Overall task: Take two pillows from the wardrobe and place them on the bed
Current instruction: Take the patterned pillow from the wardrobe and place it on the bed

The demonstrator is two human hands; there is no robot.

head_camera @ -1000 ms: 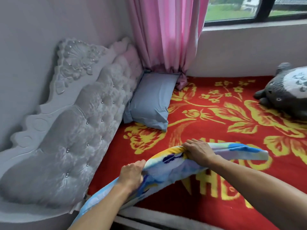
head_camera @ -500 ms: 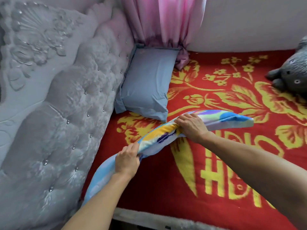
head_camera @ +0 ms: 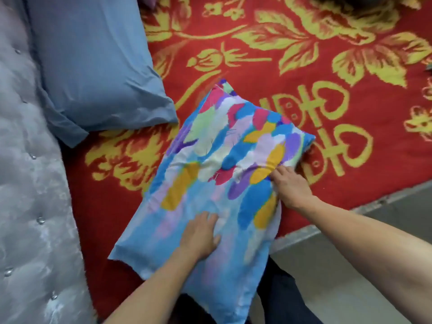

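The right hand's fingers [head_camera: 277, 174] pinch a fold of cloth at the right edge of the patterned pillow [head_camera: 219, 174], so the right hand [head_camera: 291, 189] grips the cover, not the filling. The left hand [head_camera: 201, 237] lies flat, fingers spread and released, pressing on the pillow's near half.

The pillow rests on the red blanket [head_camera: 304, 66] near the bed's front edge, angled, its far corner pointing toward the middle of the bed. Its near end hangs past the edge, over the person's legs. The blue pillow [head_camera: 93, 61] lies against the headboard [head_camera: 25, 183], near but apart from the patterned one.

The risk, as I judge it: with the near end unsupported, lifting both hands now could let the pillow slide off toward the floor. Pulling on the pinched cloth alone could also drag the cover without moving the filling, leaving it bunched and crooked.

The pillow looks soft and thin, its cover loose, with brush-like patches of blue, yellow, pink and purple, paler toward the near end.
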